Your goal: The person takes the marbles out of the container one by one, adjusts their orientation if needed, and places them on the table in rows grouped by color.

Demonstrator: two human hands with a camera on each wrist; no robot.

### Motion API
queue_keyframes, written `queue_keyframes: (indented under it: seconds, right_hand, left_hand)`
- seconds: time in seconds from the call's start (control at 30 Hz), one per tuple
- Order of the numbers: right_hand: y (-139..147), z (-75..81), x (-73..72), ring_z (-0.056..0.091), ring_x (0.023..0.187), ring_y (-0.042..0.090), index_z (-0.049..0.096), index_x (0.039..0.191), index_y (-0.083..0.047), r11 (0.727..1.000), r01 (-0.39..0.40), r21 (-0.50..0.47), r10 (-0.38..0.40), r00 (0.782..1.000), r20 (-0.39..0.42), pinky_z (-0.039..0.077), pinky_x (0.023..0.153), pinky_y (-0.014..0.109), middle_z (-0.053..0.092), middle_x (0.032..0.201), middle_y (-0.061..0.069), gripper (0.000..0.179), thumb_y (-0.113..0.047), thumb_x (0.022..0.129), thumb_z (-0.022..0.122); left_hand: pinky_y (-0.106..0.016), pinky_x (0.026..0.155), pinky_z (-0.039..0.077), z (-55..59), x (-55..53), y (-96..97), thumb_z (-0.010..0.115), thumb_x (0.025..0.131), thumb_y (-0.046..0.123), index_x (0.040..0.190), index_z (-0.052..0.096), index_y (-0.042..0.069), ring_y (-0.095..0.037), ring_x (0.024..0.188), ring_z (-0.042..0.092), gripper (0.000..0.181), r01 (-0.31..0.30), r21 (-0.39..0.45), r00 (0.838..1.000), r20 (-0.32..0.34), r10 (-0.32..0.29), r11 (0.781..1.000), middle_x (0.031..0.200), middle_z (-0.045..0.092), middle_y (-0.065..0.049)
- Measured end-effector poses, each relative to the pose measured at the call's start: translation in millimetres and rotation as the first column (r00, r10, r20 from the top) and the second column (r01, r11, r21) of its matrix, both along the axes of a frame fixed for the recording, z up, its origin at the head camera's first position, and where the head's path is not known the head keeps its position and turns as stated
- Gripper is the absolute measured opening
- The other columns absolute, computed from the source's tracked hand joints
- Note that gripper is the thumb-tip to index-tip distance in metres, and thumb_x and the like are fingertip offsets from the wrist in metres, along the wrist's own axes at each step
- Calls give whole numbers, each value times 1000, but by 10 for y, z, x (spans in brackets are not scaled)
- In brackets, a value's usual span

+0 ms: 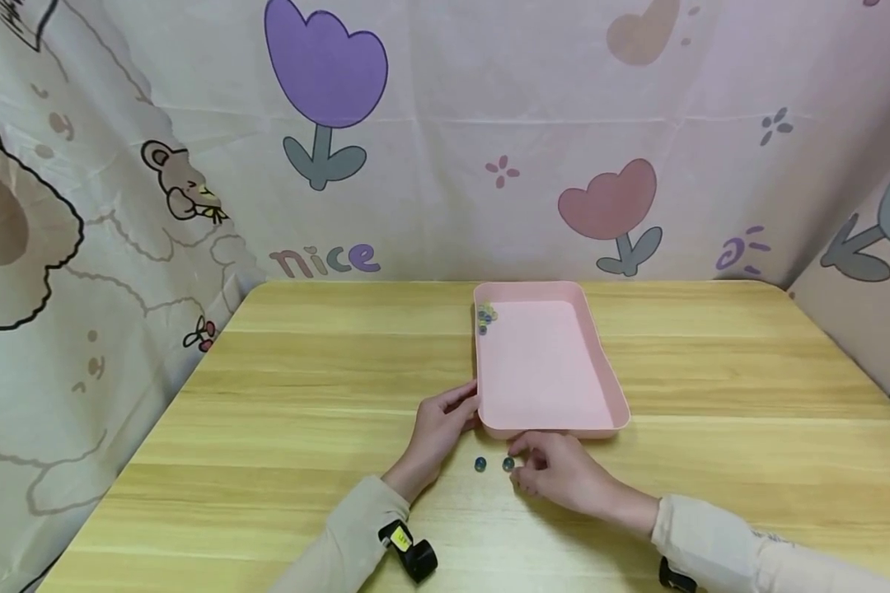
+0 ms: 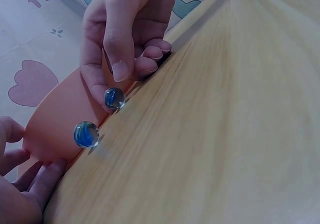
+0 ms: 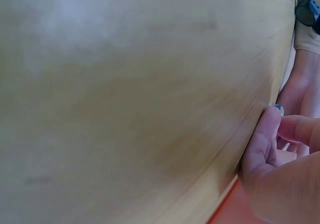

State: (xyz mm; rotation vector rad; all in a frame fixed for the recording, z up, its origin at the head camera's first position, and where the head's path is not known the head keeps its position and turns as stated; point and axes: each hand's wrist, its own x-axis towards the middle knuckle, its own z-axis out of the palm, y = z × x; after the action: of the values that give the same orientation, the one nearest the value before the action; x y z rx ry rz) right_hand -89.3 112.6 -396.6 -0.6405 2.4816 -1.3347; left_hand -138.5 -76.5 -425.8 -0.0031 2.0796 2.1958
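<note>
A pink tray (image 1: pixel 552 362) lies on the table, with several small marbles (image 1: pixel 485 315) gathered at its far left corner. At the tray's near left corner, my left hand (image 1: pixel 439 432) rests its fingers against the outer wall. Two clear glass marbles with blue swirls sit on the wood before the tray: a left marble (image 1: pixel 480 464) and a right marble (image 1: pixel 508 464). My right hand (image 1: pixel 559 471) reaches to the right marble, thumb and index finger parted around it. In the left wrist view, the index fingertip is right at this marble (image 2: pixel 115 98) and the thumb tip hovers above it.
The light wood table (image 1: pixel 326 387) extends to both sides of the tray. A printed cloth (image 1: pixel 445 140) hangs along its back and sides. A black wrist camera (image 1: pixel 415 558) is strapped over the left sleeve.
</note>
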Motion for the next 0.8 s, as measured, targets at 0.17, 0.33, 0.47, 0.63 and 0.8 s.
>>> queue_keyframes:
  seconds: [0.17, 0.33, 0.47, 0.63, 0.8]
  right_hand:
    - [40, 41, 15, 57, 59, 8, 64, 105, 4, 1000, 11, 17, -11, 1000, 11, 50, 50, 22, 62, 66, -5, 23, -2, 83, 68]
    - [95, 62, 43, 56, 60, 8, 64, 108, 4, 1000, 12, 14, -12, 999, 45, 49, 51, 21, 61, 68, -4, 26, -5, 83, 67]
    - [156, 119, 54, 55, 65, 8, 65, 107, 2, 1000, -14, 25, 13, 999, 49, 48, 53, 21, 63, 74, -3, 24, -3, 84, 63]
    - [212, 308, 46, 58, 78, 12, 65, 107, 4, 1000, -32, 1, 31, 999, 43, 53, 65, 23, 65, 86, 2, 24, 0, 84, 59]
    - [234, 502, -42, 60, 79, 14, 66, 106, 3, 1000, 12, 13, -11, 999, -50, 55, 69, 25, 67, 86, 3, 20, -2, 88, 60]
  left_hand:
    - [-28, 84, 57, -6, -6, 6, 60, 96, 12, 129, 59, -2, -23, 103, 63, 36, 5, 15, 1000, -4, -5, 1000, 130, 58, -19]
    - [-27, 84, 56, -7, -12, -8, 60, 96, 12, 129, 59, -1, -23, 104, 63, 35, 1, 3, 1000, -8, -1, 1000, 130, 58, -18]
    - [-28, 84, 56, -11, -5, -1, 60, 96, 12, 130, 59, -1, -23, 104, 63, 36, 8, 9, 1000, -6, -8, 1000, 130, 58, -19]
    - [-28, 84, 56, 1, 7, -10, 60, 96, 13, 130, 58, -1, -23, 103, 64, 37, 12, 2, 1000, 2, -12, 1000, 130, 58, -19]
    - [-29, 84, 56, 1, 3, -19, 60, 96, 13, 130, 59, -1, -24, 104, 63, 36, 8, 0, 1000, -1, -8, 1000, 130, 57, -19]
